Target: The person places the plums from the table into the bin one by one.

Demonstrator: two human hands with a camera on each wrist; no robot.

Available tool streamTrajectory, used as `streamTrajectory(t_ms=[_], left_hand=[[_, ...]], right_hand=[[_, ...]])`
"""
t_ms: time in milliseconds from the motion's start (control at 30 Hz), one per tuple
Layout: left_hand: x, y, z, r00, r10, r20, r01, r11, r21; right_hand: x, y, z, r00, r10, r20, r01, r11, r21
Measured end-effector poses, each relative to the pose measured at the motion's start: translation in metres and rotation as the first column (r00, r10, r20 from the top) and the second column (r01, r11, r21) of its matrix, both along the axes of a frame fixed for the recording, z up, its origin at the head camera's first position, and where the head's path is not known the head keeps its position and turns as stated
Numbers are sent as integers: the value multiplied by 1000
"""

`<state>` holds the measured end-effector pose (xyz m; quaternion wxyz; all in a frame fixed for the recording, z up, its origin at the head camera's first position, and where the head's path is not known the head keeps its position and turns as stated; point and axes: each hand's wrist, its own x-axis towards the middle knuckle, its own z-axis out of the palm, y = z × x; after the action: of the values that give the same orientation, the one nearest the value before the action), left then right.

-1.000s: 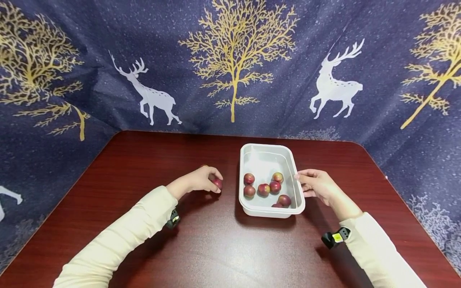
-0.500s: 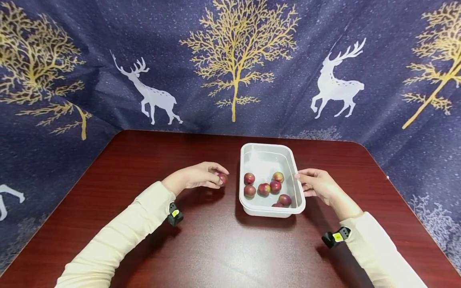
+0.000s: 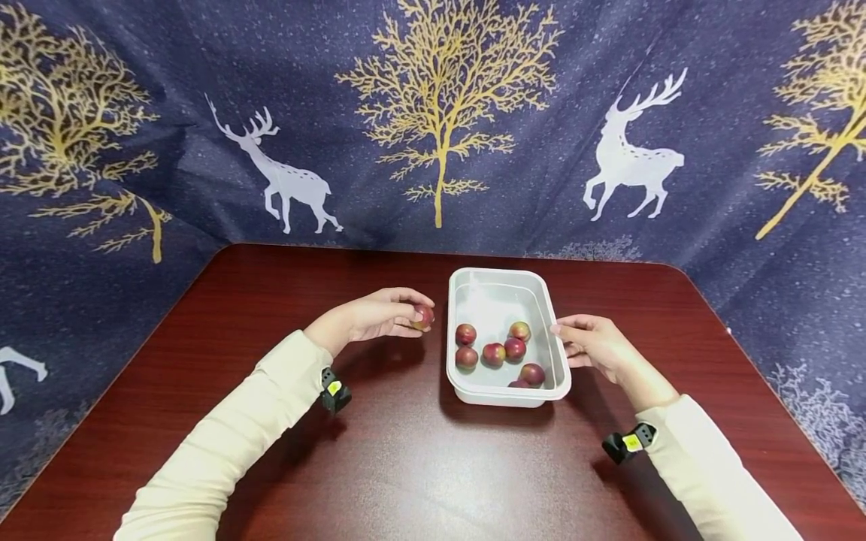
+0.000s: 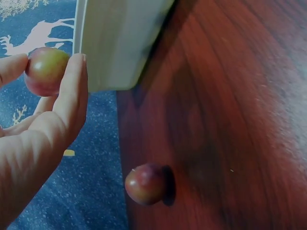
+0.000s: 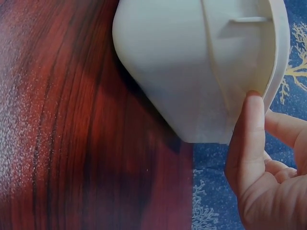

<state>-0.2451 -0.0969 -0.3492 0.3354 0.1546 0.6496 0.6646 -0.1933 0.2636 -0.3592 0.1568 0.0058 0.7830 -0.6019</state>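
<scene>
While our left hand point(image 3: 370, 318) pinches a small red-green plum point(image 3: 422, 316), our right hand's point(image 3: 590, 344) thumb presses the white plastic tub's point(image 3: 502, 396) rim; we read no labels, probably none.

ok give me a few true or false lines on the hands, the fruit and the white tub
1. The left hand pinches a small red fruit. True.
2. The white tub is empty. False: several red fruits lie in it.
3. The right hand touches the tub's right rim. True.
4. The held fruit is inside the tub. False: it is outside, left of the tub's wall.
5. Another fruit lies on the wooden table in the left wrist view. True.
</scene>
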Motion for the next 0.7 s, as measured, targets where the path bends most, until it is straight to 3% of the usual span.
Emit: streamTrajectory(t_ms=[467, 700], left_hand=[[-12, 30, 19, 999, 28, -28, -27, 1000, 12], [-16, 45, 28, 997, 24, -67, -28, 997, -69]], right_hand=[[0, -3, 1, 1000, 7, -1, -7, 1000, 6], [0, -4, 0, 1000, 0, 1, 0, 1000, 10]])
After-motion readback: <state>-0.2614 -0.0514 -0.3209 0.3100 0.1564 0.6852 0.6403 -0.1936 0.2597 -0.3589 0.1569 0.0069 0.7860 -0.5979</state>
